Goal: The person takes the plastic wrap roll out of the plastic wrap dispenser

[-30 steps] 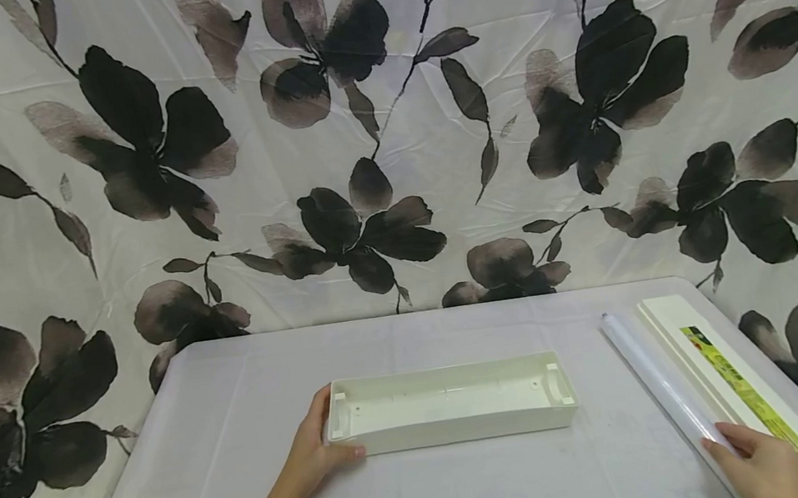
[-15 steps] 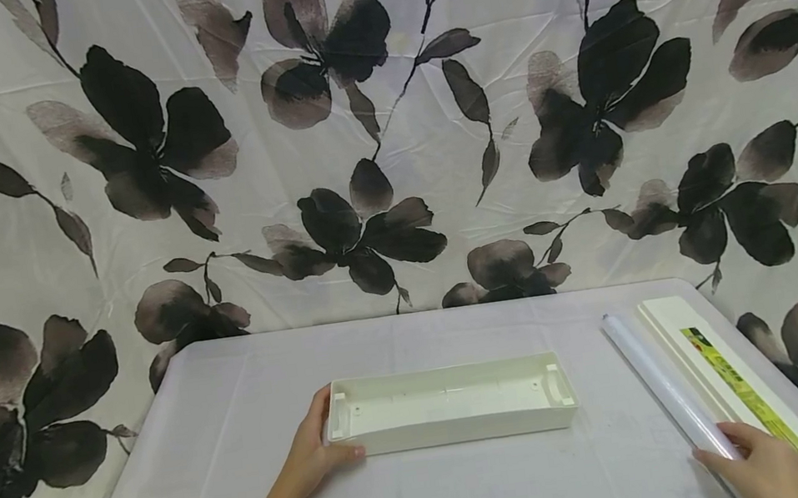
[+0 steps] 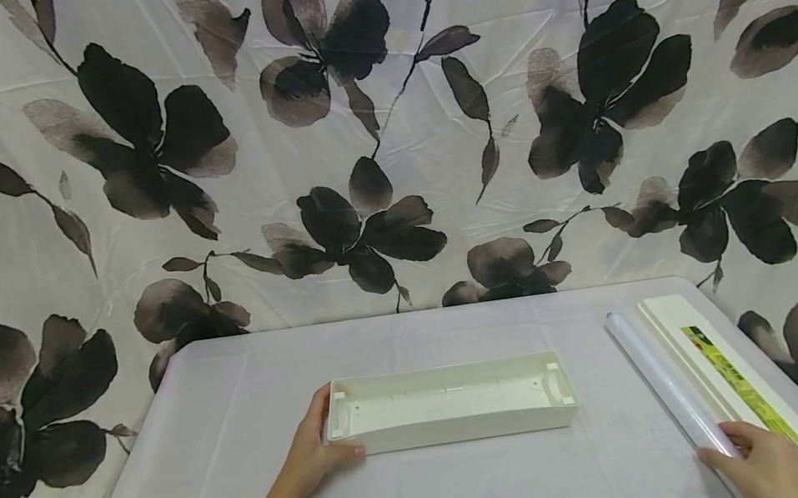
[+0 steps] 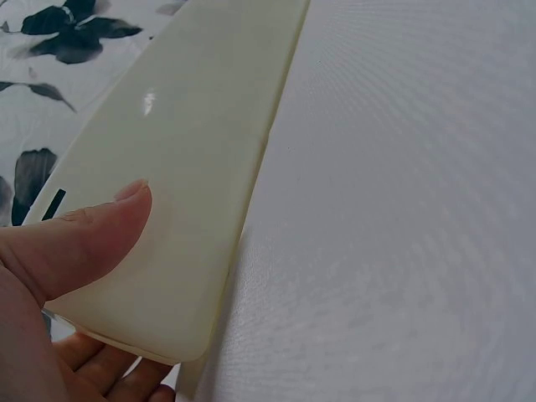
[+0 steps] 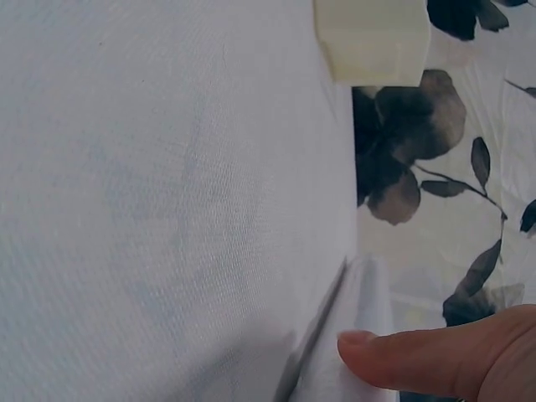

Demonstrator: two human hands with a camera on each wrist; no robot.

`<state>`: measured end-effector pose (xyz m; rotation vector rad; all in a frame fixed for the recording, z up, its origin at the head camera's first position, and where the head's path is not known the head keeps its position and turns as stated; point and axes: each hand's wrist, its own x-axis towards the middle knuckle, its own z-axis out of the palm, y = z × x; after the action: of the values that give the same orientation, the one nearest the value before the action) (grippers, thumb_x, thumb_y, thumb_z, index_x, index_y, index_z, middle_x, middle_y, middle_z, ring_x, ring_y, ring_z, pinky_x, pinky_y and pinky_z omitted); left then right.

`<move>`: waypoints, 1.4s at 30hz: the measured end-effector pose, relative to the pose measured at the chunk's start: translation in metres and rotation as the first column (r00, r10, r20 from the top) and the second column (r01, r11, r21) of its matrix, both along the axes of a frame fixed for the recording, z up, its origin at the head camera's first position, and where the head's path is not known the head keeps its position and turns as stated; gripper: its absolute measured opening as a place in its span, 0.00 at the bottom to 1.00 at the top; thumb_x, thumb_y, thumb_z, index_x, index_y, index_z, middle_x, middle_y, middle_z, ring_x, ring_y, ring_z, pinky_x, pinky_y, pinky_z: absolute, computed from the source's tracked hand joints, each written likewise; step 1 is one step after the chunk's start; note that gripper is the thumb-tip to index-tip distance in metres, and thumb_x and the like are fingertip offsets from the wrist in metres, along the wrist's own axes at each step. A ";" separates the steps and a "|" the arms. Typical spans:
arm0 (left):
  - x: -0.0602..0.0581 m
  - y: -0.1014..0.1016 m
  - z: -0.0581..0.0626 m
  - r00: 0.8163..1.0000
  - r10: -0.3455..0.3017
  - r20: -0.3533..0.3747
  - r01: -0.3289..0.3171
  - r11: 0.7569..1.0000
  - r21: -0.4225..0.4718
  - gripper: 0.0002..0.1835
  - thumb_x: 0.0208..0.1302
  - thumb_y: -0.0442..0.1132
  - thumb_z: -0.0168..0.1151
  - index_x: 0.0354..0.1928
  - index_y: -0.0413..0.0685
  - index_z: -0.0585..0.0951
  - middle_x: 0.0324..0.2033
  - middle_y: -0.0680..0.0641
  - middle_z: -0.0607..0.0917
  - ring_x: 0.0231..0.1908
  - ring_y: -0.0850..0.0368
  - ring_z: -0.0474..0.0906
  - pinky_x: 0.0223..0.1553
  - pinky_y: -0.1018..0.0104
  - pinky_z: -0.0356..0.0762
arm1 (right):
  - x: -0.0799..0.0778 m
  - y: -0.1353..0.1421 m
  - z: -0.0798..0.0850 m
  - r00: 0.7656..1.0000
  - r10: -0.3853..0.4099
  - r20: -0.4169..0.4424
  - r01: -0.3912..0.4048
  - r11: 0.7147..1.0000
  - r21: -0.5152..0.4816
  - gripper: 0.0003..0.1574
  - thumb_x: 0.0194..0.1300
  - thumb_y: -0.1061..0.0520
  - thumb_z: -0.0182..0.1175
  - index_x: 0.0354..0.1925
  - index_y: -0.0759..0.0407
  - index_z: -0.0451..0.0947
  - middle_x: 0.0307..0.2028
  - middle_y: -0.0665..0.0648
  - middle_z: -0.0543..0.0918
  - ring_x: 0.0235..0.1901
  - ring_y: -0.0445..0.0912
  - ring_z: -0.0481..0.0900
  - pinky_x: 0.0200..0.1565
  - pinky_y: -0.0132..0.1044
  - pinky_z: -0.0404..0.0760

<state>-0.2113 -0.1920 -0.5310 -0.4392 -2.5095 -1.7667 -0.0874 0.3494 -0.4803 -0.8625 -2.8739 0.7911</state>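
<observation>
A long cream plastic box (image 3: 453, 431), its top uncovered and fittings inside both ends, sits mid-table in the head view. My left hand (image 3: 312, 454) holds its left end; in the left wrist view the thumb lies on the front wall (image 4: 184, 243) and the fingers curl round the end. At the right, my right hand (image 3: 763, 462) grips the near part of a shiny, pale roll that looks like cling film (image 3: 671, 390). The right wrist view shows the thumb (image 5: 402, 360) on the roll (image 5: 360, 301). The roll's near end is out of sight.
To the right of the roll lies a long white cover-like piece (image 3: 705, 377) bearing a yellow label (image 3: 738, 381). A white cloth covers the table (image 3: 249, 378). Behind it hangs a flower-patterned curtain (image 3: 459, 132).
My right thumb has shifted slightly along the roll, and the roll's far end has moved a little to the right. The left hand and box have stayed put.
</observation>
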 end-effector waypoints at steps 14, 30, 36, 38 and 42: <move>0.004 0.000 0.000 1.000 -0.003 0.013 0.003 1.000 0.012 0.54 0.39 0.39 0.79 0.71 0.45 0.62 0.66 0.38 0.72 0.67 0.36 0.63 0.65 0.27 0.45 | 0.000 -0.003 -0.003 1.000 -0.009 -0.010 0.009 1.000 0.026 0.48 0.49 0.49 0.76 0.56 0.80 0.68 0.40 0.77 0.79 0.34 0.59 0.78 0.40 0.57 0.76; 0.007 0.003 0.003 0.999 0.007 0.039 -0.007 1.000 0.015 0.55 0.37 0.38 0.79 0.71 0.45 0.62 0.67 0.38 0.71 0.69 0.37 0.61 0.67 0.29 0.42 | -0.009 -0.003 0.019 0.997 0.064 0.032 -0.065 0.997 0.034 0.43 0.61 0.42 0.67 0.57 0.76 0.71 0.50 0.78 0.77 0.46 0.68 0.77 0.44 0.63 0.76; 0.009 0.002 0.003 0.999 0.003 0.032 -0.003 1.000 0.010 0.54 0.38 0.39 0.79 0.71 0.46 0.62 0.67 0.38 0.71 0.69 0.37 0.61 0.66 0.28 0.43 | -0.012 -0.008 0.033 0.992 0.116 -0.042 -0.113 0.990 0.081 0.40 0.65 0.42 0.63 0.58 0.74 0.71 0.52 0.78 0.77 0.48 0.70 0.76 0.45 0.63 0.75; 0.009 0.002 0.002 0.999 -0.001 0.034 0.000 1.000 0.008 0.55 0.38 0.39 0.79 0.72 0.45 0.61 0.67 0.38 0.70 0.69 0.37 0.61 0.66 0.28 0.43 | -0.012 -0.010 0.037 0.989 0.123 -0.085 -0.115 0.989 0.092 0.39 0.66 0.42 0.63 0.58 0.74 0.72 0.51 0.78 0.77 0.47 0.70 0.77 0.45 0.63 0.75; 0.009 0.001 0.003 0.999 -0.012 0.047 0.012 1.000 0.006 0.56 0.38 0.38 0.79 0.72 0.44 0.60 0.68 0.38 0.69 0.69 0.37 0.60 0.67 0.29 0.42 | -0.014 -0.016 0.046 0.982 0.133 -0.131 -0.121 0.988 0.097 0.37 0.66 0.43 0.62 0.58 0.72 0.73 0.52 0.78 0.77 0.47 0.69 0.78 0.46 0.62 0.74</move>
<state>-0.2021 -0.1910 -0.5283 -0.4185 -2.5374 -1.8087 -0.1010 0.3335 -0.4347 -0.5947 -2.8396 0.6963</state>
